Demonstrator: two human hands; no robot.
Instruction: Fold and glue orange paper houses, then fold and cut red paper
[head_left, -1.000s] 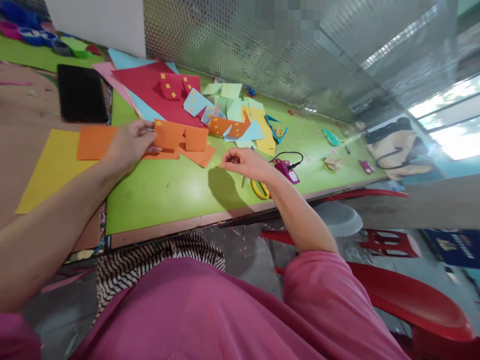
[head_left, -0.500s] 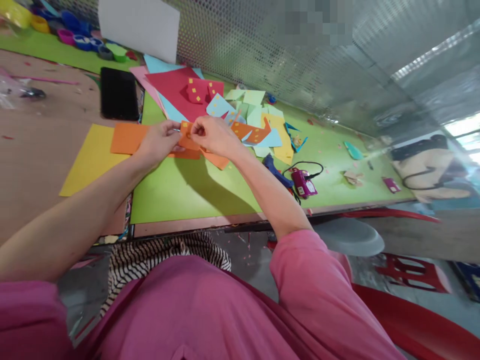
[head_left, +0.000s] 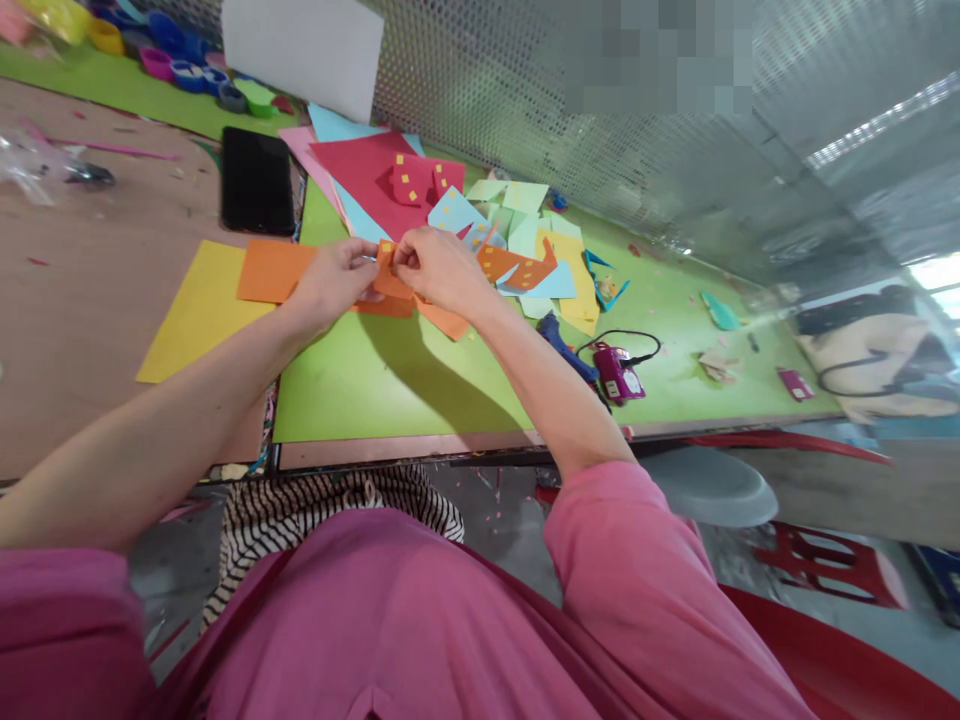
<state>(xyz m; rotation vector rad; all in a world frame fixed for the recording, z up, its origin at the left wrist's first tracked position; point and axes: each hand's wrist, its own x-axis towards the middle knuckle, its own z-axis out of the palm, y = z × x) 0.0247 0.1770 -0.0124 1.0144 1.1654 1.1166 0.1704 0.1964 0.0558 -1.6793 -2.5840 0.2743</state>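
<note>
Both hands meet over an orange paper cut-out (head_left: 390, 285) with small yellow squares, lying on a green sheet (head_left: 390, 380). My left hand (head_left: 334, 285) pinches its left part. My right hand (head_left: 439, 270) is closed, fingertips pressed on the cut-out's top edge. More orange pieces (head_left: 446, 322) lie under and beside my right hand. An orange sheet (head_left: 271, 270) rests on a yellow sheet (head_left: 199, 312) just left of my left hand.
Red paper (head_left: 360, 170), blue and pale green cut-outs (head_left: 517, 215) lie behind the hands. A black tablet (head_left: 256, 180) sits at back left. A blue glue gun (head_left: 562, 342) and a pink device (head_left: 616, 372) with cable lie to the right. A perforated metal wall (head_left: 525, 90) stands behind.
My right hand came from the table near the scissors over to the orange cut-out and closed on it beside my left hand. The view shifted slightly; the hands have stayed together since.
</note>
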